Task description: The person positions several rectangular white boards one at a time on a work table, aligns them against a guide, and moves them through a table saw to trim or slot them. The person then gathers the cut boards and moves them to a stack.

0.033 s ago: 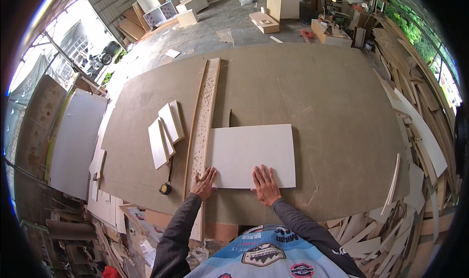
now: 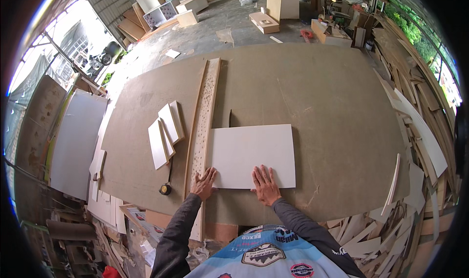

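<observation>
With the white panel (image 2: 251, 153) as the clock's centre and twelve straight ahead of the person, I see it lying flat on the brown tabletop (image 2: 342, 107), its left edge along a long, pitted wooden fence (image 2: 206, 92) at nine. The person's left hand (image 2: 202, 183) is at eight, laid across the fence and the panel's near corner, its fingers stretched out rather than curled; how hard they press I can't tell. The right hand (image 2: 265, 184) is at five, palm by the near edge, fingers spread flat on the white face and closed round nothing. At eleven, just beyond the far edge, a thin dark blade (image 2: 230, 118) stands up from the tabletop. Past the fence, between nine and ten, some narrow white boards (image 2: 158, 144) overlap in a loose fan, and a tape measure (image 2: 165, 188) sits between eight and nine. Over by the right rim, between three and four, lies a slim pale strip (image 2: 391, 185), with wood offcuts (image 2: 361, 236) heaped below the tabletop at four. A wooden box (image 2: 264, 23) rests on the workshop floor (image 2: 210, 31) at twelve.
</observation>
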Demonstrator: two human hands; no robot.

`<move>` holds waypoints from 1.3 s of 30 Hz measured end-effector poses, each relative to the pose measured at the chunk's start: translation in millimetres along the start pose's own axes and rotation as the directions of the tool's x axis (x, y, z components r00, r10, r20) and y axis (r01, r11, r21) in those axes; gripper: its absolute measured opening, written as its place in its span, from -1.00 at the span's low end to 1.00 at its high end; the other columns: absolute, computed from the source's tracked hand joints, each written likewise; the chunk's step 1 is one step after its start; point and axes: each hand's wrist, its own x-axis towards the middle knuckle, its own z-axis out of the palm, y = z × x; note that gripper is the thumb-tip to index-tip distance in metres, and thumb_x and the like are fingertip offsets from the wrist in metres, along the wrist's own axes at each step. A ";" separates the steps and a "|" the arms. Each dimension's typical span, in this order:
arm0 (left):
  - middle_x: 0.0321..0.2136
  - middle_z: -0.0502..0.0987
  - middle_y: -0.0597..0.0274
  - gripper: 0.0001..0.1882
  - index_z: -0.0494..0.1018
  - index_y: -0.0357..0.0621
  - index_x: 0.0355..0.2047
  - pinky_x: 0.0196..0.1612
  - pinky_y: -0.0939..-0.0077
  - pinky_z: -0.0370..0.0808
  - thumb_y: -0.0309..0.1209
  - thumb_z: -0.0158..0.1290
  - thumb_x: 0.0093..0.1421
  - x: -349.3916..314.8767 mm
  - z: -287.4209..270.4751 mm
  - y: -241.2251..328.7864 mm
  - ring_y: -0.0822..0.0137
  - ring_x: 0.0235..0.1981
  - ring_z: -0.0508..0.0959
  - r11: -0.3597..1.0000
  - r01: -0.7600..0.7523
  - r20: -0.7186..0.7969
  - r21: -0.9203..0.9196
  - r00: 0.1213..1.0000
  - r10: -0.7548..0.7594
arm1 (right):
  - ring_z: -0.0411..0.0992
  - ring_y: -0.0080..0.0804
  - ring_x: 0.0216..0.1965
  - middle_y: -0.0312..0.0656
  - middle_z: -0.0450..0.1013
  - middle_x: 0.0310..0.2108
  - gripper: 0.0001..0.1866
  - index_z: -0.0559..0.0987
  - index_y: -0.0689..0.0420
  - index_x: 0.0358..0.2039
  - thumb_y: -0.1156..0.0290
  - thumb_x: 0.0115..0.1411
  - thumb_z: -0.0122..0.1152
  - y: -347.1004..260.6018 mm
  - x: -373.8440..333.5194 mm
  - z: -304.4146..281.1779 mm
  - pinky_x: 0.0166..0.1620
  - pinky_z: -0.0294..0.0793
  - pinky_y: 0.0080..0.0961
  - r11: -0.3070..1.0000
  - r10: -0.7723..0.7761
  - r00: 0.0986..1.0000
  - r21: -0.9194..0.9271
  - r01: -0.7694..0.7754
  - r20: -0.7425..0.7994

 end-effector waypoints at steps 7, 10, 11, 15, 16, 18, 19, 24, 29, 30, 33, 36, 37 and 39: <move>0.55 -0.05 0.19 -0.07 0.00 -0.07 0.51 0.37 -0.46 0.02 0.03 0.13 0.28 6.6 -9.6 -2.2 0.23 0.56 -0.05 1.000 0.007 0.027 -0.029 1.000 -0.007 | -0.27 0.08 0.57 0.00 -0.14 0.57 -0.13 0.03 0.25 0.50 -0.09 0.41 -0.06 5.4 5.4 -0.1 0.52 -0.27 0.25 1.000 -0.013 1.000 -0.006 0.013 -0.003; 0.55 -0.03 0.19 -0.07 0.01 -0.07 0.51 0.36 -0.47 0.04 0.02 0.13 0.28 10.4 -8.1 -4.2 0.23 0.56 -0.04 1.000 -0.003 0.019 0.001 1.000 0.003 | -0.28 0.08 0.58 -0.01 -0.15 0.57 -0.12 0.02 0.25 0.51 -0.09 0.41 -0.06 7.9 8.0 0.0 0.52 -0.27 0.25 1.000 -0.012 1.000 0.017 0.012 -0.009; 0.55 -0.03 0.19 -0.07 0.01 -0.07 0.51 0.36 -0.47 0.05 0.02 0.13 0.28 11.4 -7.4 -5.4 0.23 0.56 -0.04 1.000 -0.007 0.015 0.018 1.000 0.006 | -0.28 0.08 0.58 -0.01 -0.15 0.57 -0.12 0.02 0.24 0.51 -0.09 0.41 -0.06 8.4 9.0 0.0 0.52 -0.28 0.24 1.000 -0.009 1.000 0.019 0.009 -0.003; 0.54 -0.01 0.19 -0.07 0.03 -0.09 0.50 0.35 -0.46 0.07 0.02 0.14 0.27 16.5 -8.5 -8.0 0.24 0.55 -0.02 1.000 -0.010 0.004 0.011 1.000 0.010 | -0.28 0.07 0.58 -0.01 -0.16 0.57 -0.13 0.00 0.24 0.51 -0.08 0.41 -0.06 11.9 14.2 -1.2 0.53 -0.29 0.23 1.000 -0.007 1.000 0.021 0.007 -0.002; 0.54 -0.01 0.19 -0.07 0.03 -0.09 0.50 0.34 -0.46 0.08 0.02 0.14 0.27 17.5 -8.5 -8.6 0.24 0.55 -0.02 1.000 -0.014 -0.005 0.010 1.000 0.014 | -0.28 0.07 0.58 -0.01 -0.16 0.57 -0.13 0.00 0.24 0.51 -0.08 0.42 -0.07 12.5 15.5 -1.2 0.53 -0.29 0.23 1.000 -0.007 1.000 0.017 0.007 0.002; 0.54 0.00 0.18 -0.07 0.03 -0.09 0.50 0.34 -0.45 0.08 0.02 0.15 0.27 19.4 -8.6 -9.7 0.24 0.55 -0.01 1.000 -0.018 -0.013 0.013 1.000 0.018 | -0.29 0.07 0.58 -0.01 -0.16 0.57 -0.13 -0.01 0.24 0.52 -0.09 0.42 -0.09 13.5 18.4 -1.3 0.53 -0.29 0.24 1.000 -0.008 1.000 0.010 0.008 0.011; 0.54 0.00 0.18 -0.07 0.03 -0.09 0.50 0.34 -0.44 0.08 0.02 0.15 0.27 20.5 -8.9 -10.4 0.24 0.55 -0.01 1.000 -0.018 -0.011 0.018 1.000 0.018 | -0.29 0.06 0.58 -0.02 -0.17 0.57 -0.13 -0.01 0.23 0.52 -0.09 0.42 -0.10 14.0 19.8 -1.5 0.53 -0.30 0.23 1.000 -0.004 1.000 -0.005 0.004 0.021; 0.54 -0.02 0.18 -0.07 0.02 -0.09 0.50 0.36 -0.43 0.07 -0.01 0.15 0.27 25.0 -20.3 -8.6 0.25 0.56 -0.03 1.000 -0.020 0.010 0.020 1.000 0.020 | -0.32 0.05 0.58 -0.03 -0.20 0.58 -0.12 -0.03 0.22 0.53 -0.10 0.42 -0.12 15.4 24.9 -1.5 0.53 -0.33 0.23 0.999 0.011 0.999 -0.046 -0.009 0.048; 0.55 -0.04 0.19 -0.07 0.00 -0.08 0.51 0.37 -0.41 0.06 -0.05 0.16 0.27 30.1 -31.9 -7.3 0.26 0.56 -0.05 1.000 -0.013 0.058 -0.008 0.998 0.014 | -0.34 0.05 0.58 -0.03 -0.23 0.58 -0.12 -0.08 0.21 0.53 -0.08 0.42 -0.13 19.1 28.5 -0.4 0.53 -0.35 0.23 1.000 0.012 0.999 -0.030 -0.010 0.041; 0.55 -0.04 0.19 -0.07 0.00 -0.08 0.51 0.37 -0.41 0.07 -0.05 0.16 0.27 31.2 -33.3 -8.1 0.26 0.56 -0.05 1.000 -0.012 0.062 0.000 0.998 0.012 | -0.34 0.05 0.58 -0.04 -0.24 0.59 -0.12 -0.09 0.21 0.54 -0.08 0.42 -0.13 19.3 29.5 -0.9 0.53 -0.35 0.23 0.999 0.011 0.999 -0.032 -0.010 0.043; 0.55 -0.03 0.19 -0.07 0.01 -0.07 0.51 0.37 -0.41 0.07 -0.04 0.16 0.27 33.1 -34.1 -9.8 0.26 0.56 -0.05 1.000 -0.014 0.063 0.025 0.998 0.012 | -0.34 0.05 0.58 -0.03 -0.23 0.59 -0.11 -0.09 0.22 0.53 -0.07 0.42 -0.12 20.3 33.2 -1.9 0.53 -0.35 0.24 1.000 0.016 0.999 -0.018 -0.015 0.052; 0.55 -0.03 0.19 -0.06 0.01 -0.06 0.51 0.37 -0.42 0.07 -0.03 0.17 0.25 35.0 -30.8 -12.5 0.27 0.56 -0.05 0.999 -0.017 0.047 0.044 0.999 0.015 | -0.34 0.06 0.58 -0.03 -0.22 0.58 -0.12 -0.08 0.23 0.53 -0.06 0.42 -0.12 20.4 36.4 -3.1 0.53 -0.36 0.24 1.000 0.013 0.999 -0.018 -0.013 0.053; 0.55 -0.03 0.19 -0.06 0.01 -0.06 0.51 0.37 -0.42 0.07 -0.03 0.17 0.25 36.2 -30.5 -13.0 0.27 0.56 -0.04 0.999 -0.015 0.047 0.044 0.999 0.013 | -0.33 0.06 0.58 -0.03 -0.22 0.58 -0.12 -0.07 0.23 0.53 -0.08 0.42 -0.12 20.6 37.2 -4.1 0.53 -0.35 0.24 0.999 0.015 0.998 -0.034 -0.013 0.056; 0.55 -0.03 0.19 -0.05 0.01 -0.06 0.51 0.37 -0.42 0.07 -0.02 0.18 0.24 38.3 -29.1 -14.3 0.26 0.56 -0.04 0.999 -0.017 0.040 0.044 0.999 0.015 | -0.32 0.05 0.58 -0.03 -0.20 0.58 -0.12 -0.04 0.24 0.52 -0.10 0.42 -0.12 21.0 38.7 -5.4 0.53 -0.34 0.26 0.998 0.020 0.998 -0.067 -0.015 0.064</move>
